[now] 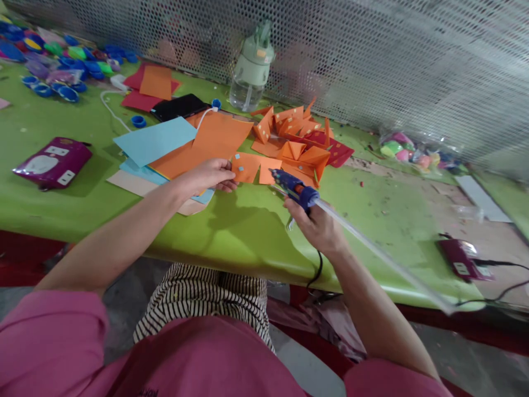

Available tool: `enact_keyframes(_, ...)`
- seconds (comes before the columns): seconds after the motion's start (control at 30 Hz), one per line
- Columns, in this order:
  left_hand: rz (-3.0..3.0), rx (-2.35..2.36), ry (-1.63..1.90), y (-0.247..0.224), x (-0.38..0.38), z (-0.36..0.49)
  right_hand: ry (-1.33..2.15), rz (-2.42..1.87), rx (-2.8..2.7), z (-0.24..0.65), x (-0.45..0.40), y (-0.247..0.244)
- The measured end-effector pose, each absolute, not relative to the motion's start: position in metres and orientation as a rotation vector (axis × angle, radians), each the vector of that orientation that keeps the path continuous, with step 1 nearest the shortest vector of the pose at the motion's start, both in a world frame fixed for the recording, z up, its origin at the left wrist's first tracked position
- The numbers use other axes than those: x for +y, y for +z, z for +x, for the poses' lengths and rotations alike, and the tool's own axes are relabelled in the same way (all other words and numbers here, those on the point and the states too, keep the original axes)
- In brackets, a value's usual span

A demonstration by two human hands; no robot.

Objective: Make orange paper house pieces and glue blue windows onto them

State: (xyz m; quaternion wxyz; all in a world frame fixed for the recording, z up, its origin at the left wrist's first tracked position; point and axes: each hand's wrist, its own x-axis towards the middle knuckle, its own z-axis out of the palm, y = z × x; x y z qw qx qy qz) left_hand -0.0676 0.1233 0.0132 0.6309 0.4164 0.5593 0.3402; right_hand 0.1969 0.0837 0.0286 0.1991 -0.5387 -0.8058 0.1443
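Observation:
My left hand [219, 175] pinches the left edge of a small orange paper piece [246, 167] with light blue squares on it and a slit in the middle. In my right hand [320, 223] is a blue hot glue gun [295, 186], its nozzle over the right part of that piece. A long clear glue stick [384, 253] juts from the gun's back toward the lower right. Just behind lie folded orange paper shapes [295, 124], some dotted with pale squares. Orange sheets [219, 135] and a light blue sheet [157, 140] are stacked by my left hand.
A pale green water bottle [250, 71] stands against the perforated metal panel [351, 60]. A black phone [179, 106] with a white cable lies among the papers. Purple packs [53, 162] sit at both sides. Colourful plastic pieces [76, 60] are heaped at the far left.

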Motion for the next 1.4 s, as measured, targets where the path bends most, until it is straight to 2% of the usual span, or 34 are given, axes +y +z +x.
enact_keyframes(0.2, 0.964, 1.296, 0.781, 0.014, 0.122, -0.066, 0.012, -1.777, -2.239, 0.268, 0.083, 0.022)
enact_keyframes(0.33, 0.965, 1.297, 0.772, 0.011, 0.122, -0.066, 0.014, -1.963, -2.295, 0.309, 0.079, 0.014)
enact_keyframes(0.47, 0.988, 1.285, 0.771, 0.005, 0.123, -0.067, 0.032, -2.024, -2.385, 0.325, 0.083, 0.036)
enact_keyframes(0.67, 0.991, 1.302, 0.732, 0.006, 0.123, -0.069, 0.223, -1.892, -2.436, 0.287, 0.145, 0.075)
enact_keyframes(0.9, 0.938, 1.308, 0.708, 0.014, 0.123, -0.067, 0.131, -1.996, -2.344, 0.234, 0.219, 0.033)
enact_keyframes(1.4, 0.941, 1.313, 0.692, 0.016, 0.123, -0.065, 0.163, -2.024, -2.26, 0.234, 0.226, 0.017)
